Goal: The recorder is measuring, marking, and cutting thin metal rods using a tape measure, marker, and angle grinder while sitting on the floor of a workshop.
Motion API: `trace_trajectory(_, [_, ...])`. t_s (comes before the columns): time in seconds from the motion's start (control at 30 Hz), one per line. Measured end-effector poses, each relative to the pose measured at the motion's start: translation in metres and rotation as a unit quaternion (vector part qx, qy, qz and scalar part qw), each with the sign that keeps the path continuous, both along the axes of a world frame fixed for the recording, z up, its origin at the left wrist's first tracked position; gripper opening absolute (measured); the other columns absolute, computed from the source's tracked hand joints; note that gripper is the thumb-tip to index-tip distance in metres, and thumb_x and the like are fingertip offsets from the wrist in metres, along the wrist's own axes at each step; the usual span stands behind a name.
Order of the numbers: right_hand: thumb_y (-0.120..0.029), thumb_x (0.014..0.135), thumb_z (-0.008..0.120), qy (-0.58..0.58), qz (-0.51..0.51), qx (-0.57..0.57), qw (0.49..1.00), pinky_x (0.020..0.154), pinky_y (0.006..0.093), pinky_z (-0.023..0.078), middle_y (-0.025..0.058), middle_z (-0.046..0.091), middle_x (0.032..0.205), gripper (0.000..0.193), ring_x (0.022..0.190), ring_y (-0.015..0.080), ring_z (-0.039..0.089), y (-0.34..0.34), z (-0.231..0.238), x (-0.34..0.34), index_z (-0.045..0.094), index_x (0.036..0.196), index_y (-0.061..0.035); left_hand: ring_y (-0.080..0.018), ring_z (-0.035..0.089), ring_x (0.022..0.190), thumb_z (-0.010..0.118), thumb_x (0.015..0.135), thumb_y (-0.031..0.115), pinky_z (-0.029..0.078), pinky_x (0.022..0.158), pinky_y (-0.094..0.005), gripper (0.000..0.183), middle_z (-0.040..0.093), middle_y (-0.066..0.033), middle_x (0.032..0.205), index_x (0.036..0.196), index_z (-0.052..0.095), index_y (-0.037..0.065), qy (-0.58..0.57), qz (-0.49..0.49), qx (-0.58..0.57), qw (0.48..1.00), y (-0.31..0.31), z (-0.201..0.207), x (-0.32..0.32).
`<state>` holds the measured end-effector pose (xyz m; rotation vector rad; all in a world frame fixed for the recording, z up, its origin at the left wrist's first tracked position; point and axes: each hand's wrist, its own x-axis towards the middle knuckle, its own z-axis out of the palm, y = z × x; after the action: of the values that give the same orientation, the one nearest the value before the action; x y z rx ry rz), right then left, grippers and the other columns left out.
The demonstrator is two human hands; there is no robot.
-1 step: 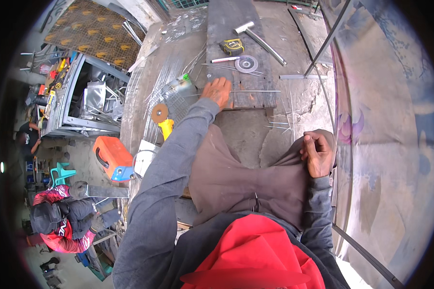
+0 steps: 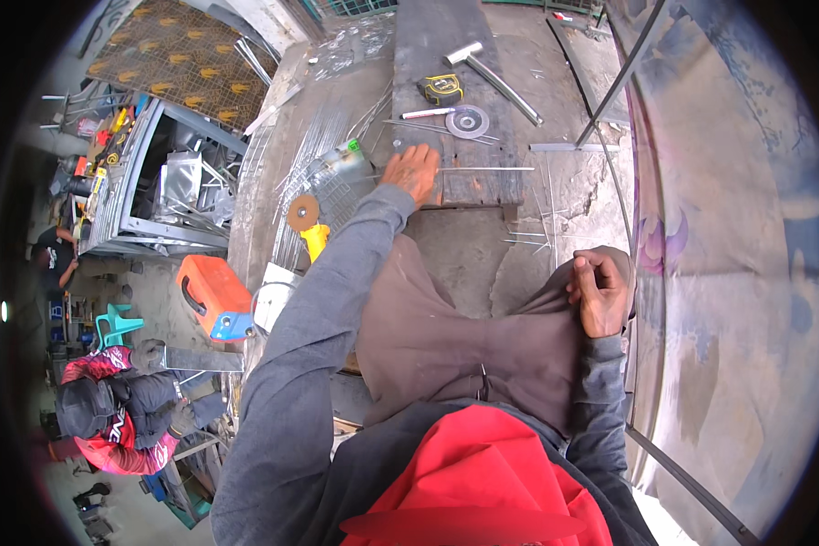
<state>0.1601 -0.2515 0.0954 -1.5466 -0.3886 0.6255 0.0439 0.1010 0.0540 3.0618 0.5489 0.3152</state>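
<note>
Thin silvery metal rod [image 2: 487, 169] lies, in the head view, across a dark wooden plank [image 2: 441, 36] near its front edge, one end jutting just past the right edge. Curled over it is the left hand [image 2: 413, 173]; whether the fingers clamp it is hidden. Well apart, the right hand [image 2: 601, 289] rests on the brown-trousered knee [image 2: 555, 305], thumb against folded fingers.

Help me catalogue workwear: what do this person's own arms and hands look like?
The left sleeve and right sleeve are long, dark grey-blue and creased, ending near the wrists. The left hand and right hand wear no gloves.
</note>
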Motion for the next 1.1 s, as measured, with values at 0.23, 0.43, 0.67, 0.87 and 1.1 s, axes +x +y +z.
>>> trace_trajectory(0.23, [-0.019, 0.094, 0.061, -0.011, 0.004, -0.012, 1.000, 0.050, 0.0202, 0.042, 0.0017, 0.059, 0.077, 0.020, 0.060, 0.0073, 0.054, -0.005, 0.005, -0.001, 0.062, 0.104, -0.0010, -0.0276, 0.063, 0.099, 0.045, 0.097, 0.011, 0.054, 0.083, -0.0383, 0.021, 0.058, -0.0127, 0.108, 0.115, 0.052, 0.003, -0.291, 0.028, -0.232, 0.928, -0.018, 0.130, 0.032])
trace_trajectory(0.43, [-0.019, 0.094, 0.061, -0.020, 0.022, -0.024, 0.999, 0.054, 0.0198, 0.043, 0.0018, 0.060, 0.079, 0.021, 0.065, 0.0069, 0.055, 0.001, 0.007, -0.007, 0.062, 0.106, -0.0012, -0.0279, 0.064, 0.103, 0.049, 0.097, 0.010, 0.058, 0.088, -0.0337, 0.020, 0.058, -0.0139, 0.106, 0.113, 0.052, -0.003, -0.390, 0.015, -0.768, 0.508, -0.039, 0.109, 0.005])
trace_trajectory(0.67, [-0.012, 0.091, 0.065, -0.055, 0.147, -0.059, 0.986, 0.063, 0.0202, 0.045, 0.0005, 0.066, 0.083, 0.023, 0.074, 0.0075, 0.059, 0.020, 0.020, -0.068, 0.061, 0.110, -0.0006, -0.0270, 0.061, 0.111, 0.047, 0.096, 0.006, 0.057, 0.091, -0.0334, 0.020, 0.061, -0.0135, 0.111, 0.113, 0.053, -0.004, -0.356, 0.085, -0.898, 0.245, -0.085, 0.010, -0.043])
trace_trajectory(0.87, [-0.004, 0.084, 0.068, -0.161, 0.190, -0.041, 0.968, 0.060, 0.0214, 0.046, 0.0041, 0.066, 0.084, 0.033, 0.073, 0.0082, 0.060, 0.045, 0.021, -0.107, 0.058, 0.116, -0.0018, -0.0282, 0.061, 0.110, 0.045, 0.096, 0.006, 0.056, 0.092, -0.0332, 0.020, 0.063, -0.0150, 0.109, 0.110, 0.054, -0.005, -0.397, 0.091, -0.877, 0.253, -0.090, -0.002, -0.048])
trace_trajectory(1.1, [-0.002, 0.080, 0.071, -0.261, 0.157, -0.043, 0.952, 0.057, 0.0252, 0.047, 0.0082, 0.066, 0.090, 0.037, 0.076, 0.0148, 0.061, 0.069, 0.020, -0.125, 0.057, 0.114, -0.0022, -0.0280, 0.061, 0.111, 0.044, 0.097, 0.006, 0.057, 0.092, -0.0333, 0.020, 0.063, -0.0163, 0.110, 0.110, 0.054, -0.006, -0.410, 0.093, -0.884, 0.204, -0.092, -0.002, -0.047])
